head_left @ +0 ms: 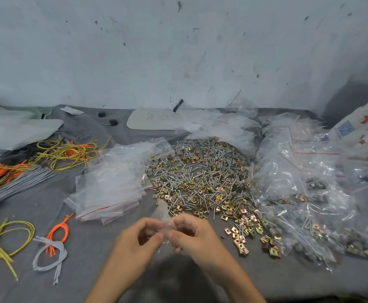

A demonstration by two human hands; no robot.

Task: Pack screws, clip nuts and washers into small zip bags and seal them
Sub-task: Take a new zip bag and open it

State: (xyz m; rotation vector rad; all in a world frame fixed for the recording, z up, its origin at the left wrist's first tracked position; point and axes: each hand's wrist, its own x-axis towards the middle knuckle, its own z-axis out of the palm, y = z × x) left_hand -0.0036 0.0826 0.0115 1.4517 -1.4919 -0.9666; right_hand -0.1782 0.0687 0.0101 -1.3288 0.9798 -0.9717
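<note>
We hold one small clear zip bag (165, 224) between both hands above the grey cloth-covered tabletop (87, 259).

Largest first: we see the wide mixed heap of silver screws, brass-coloured square clip nuts and grey round washers (202, 180) spread across the middle of the tabletop, with a mound of filled clear bags (305, 184) just right of it and a fanned stack of empty clear zip bags with red strips (111, 184) touching its left edge. Bundles of yellow, orange and grey cable ties (36, 158) lie far left, and three small loops of them (32, 246) lie nearer us. Our left hand (135, 241) and right hand (194, 235) are both closed, pinching the small bag at its edges; its contents are too blurred to tell.
</note>
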